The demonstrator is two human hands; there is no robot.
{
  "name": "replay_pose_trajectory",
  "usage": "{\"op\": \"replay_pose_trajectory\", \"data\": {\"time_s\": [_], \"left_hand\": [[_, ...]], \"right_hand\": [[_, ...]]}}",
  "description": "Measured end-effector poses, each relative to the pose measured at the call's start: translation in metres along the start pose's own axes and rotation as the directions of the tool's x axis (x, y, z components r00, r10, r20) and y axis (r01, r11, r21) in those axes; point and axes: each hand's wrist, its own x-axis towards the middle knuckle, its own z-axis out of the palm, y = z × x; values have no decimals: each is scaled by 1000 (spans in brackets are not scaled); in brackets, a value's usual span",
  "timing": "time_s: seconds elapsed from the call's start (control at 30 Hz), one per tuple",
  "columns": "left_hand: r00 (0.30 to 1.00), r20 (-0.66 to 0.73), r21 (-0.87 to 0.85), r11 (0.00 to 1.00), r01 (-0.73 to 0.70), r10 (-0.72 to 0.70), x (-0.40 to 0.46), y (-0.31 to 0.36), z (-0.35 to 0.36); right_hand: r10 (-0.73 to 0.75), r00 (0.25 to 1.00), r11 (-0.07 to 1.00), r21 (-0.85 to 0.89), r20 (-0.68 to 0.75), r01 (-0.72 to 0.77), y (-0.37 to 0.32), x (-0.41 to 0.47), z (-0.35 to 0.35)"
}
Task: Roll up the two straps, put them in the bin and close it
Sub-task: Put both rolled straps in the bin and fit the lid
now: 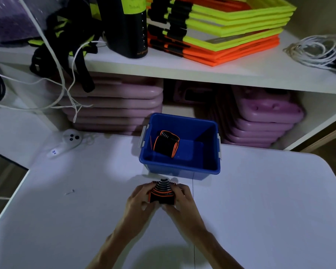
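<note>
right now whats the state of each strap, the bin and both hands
blue plastic bin: open, no lid on
black and orange strap in the bin: rolled, lying inside
second black and orange strap: partly rolled, on the white table
left hand: grips the strap
right hand: grips the strap

bin [179, 167] open-topped, unobstructed above.

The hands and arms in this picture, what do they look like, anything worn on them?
Both arms are bare from the frame's bottom edge up to the wrists: no sleeves show. The left hand and right hand wear no gloves, and no rings, watch or bracelets are visible. Fingernails look short, though dim light hides fine detail.
</note>
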Motion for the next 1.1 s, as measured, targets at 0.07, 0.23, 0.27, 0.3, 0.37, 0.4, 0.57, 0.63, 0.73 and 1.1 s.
{"op": "replay_pose_trajectory", "data": {"time_s": [0.07, 0.23, 0.27, 0.3, 0.37, 0.4, 0.57, 0.63, 0.73, 1.1], "left_hand": [[992, 3, 129, 984, -124, 124, 5, 16, -17], [955, -199, 327, 934, -145, 218, 75, 42, -43], [963, -184, 370, 922, -118, 197, 93, 44, -42], [975, -146, 420, 903, -91, 166, 111, 44, -39], [995, -45, 514, 856, -50, 86, 137, 39, -31], [999, 1, 548, 835, -44, 52, 146, 35, -27], [995, 103, 598, 798, -74, 15, 155, 10, -14], [994, 102, 586, 806, -89, 36, 154, 6, -13], [991, 100, 552, 825, -125, 83, 155, 0, -13], [992, 67, 424, 896, -129, 111, 152, 0, -13]], "right_hand": [[-60, 998, 998, -29, -17, 60, -12, -8, -22], [-141, 984, 984, -123, -109, 127, -40, -6, -70], [-152, 979, 980, -152, -139, 131, -42, -2, -78], [-161, 972, 976, -174, -170, 131, -45, 5, -85], [-165, 959, 970, -212, -232, 116, -50, 23, -99], [-147, 955, 970, -227, -256, 88, -53, 35, -106], [54, 980, 909, -397, -190, -127, -53, 100, -127], [146, 981, 868, -459, -128, -189, -48, 121, -121], [243, 967, 819, -518, -77, -247, -37, 145, -104], [257, 960, 824, -493, -110, -277, -13, 182, -91]]}}
